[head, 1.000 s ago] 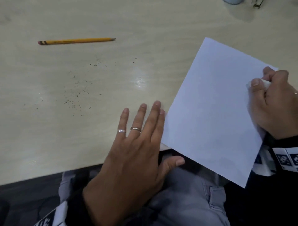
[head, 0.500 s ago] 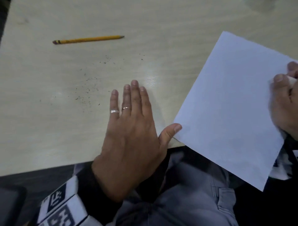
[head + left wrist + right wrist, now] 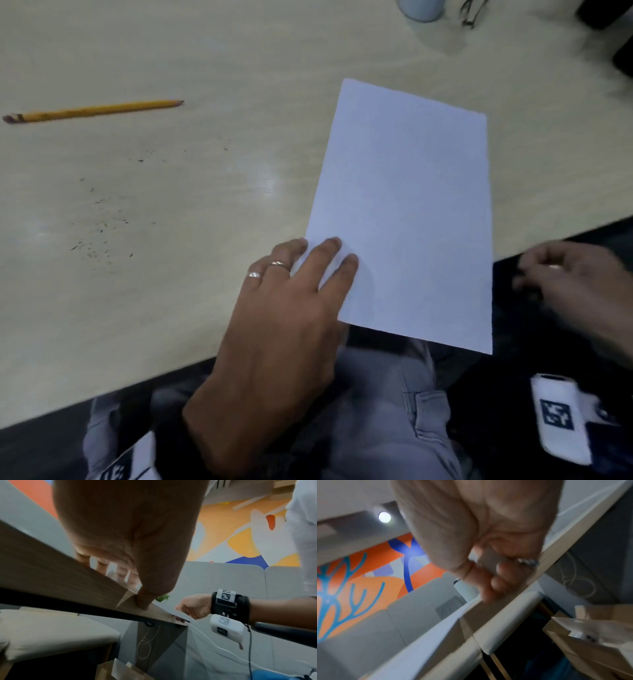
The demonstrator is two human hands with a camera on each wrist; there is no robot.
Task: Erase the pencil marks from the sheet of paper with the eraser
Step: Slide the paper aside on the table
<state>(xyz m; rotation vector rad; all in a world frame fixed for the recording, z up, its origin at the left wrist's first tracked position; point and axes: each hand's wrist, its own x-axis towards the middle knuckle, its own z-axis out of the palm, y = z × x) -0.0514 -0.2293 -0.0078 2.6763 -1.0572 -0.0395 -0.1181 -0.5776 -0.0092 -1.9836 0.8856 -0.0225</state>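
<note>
A sheet of paper [image 3: 404, 212] overhangs the table [image 3: 171, 308] edge, pinned by the flat left hand [image 3: 274, 329]. Beyond the edge, the right hand [image 3: 575, 284] curls around the eraser [image 3: 489, 559].

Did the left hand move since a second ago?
Yes. The left hand slid right from the bare table onto the sheet of paper, farther from the pencil.

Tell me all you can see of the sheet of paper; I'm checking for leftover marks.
The sheet of paper is plain white, rectangular and flat, with no pencil marks visible in the head view. It lies slightly turned on the pale table, its near end overhanging the edge above the lap. The left hand rests straight fingers on its near left corner.
</note>
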